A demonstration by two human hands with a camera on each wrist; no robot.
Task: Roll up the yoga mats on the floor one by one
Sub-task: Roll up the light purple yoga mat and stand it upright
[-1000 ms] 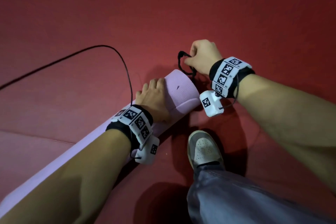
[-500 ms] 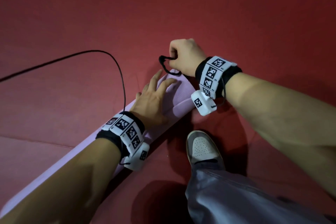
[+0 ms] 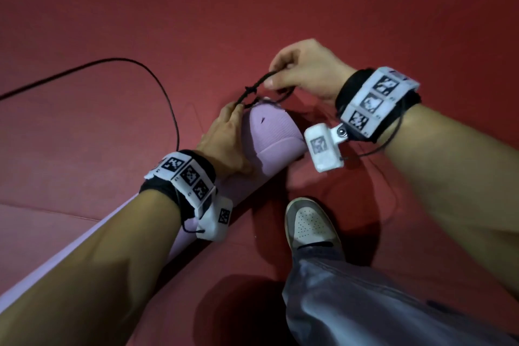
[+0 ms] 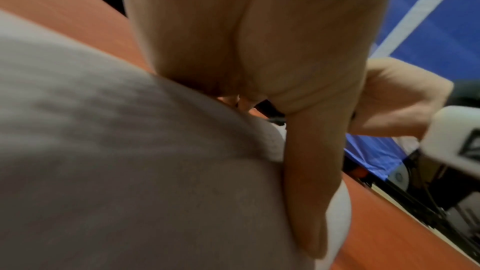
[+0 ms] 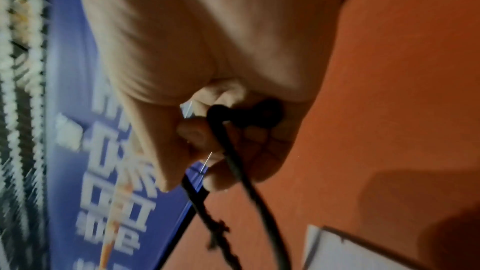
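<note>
The rolled mat point(image 3: 269, 137) runs lower left to centre frame; the right hand point(image 3: 306, 70) pinches the black cord loop point(image 3: 258, 91) just above its end, while the left hand point(image 3: 224, 143) lies flat-fingered on the roll.

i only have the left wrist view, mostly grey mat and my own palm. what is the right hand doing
Observer: In the head view the right hand pinches a black cord loop just above the end of the rolled mat.
Operator: is the loop round the mat yet
Observer: Not yet. It hangs over the end, with a knot showing in it.
Operator: anything near the roll i should mind
Observer: A shoe stands on the red floor beside the roll, and a separate black cable curves past the left hand.
</note>
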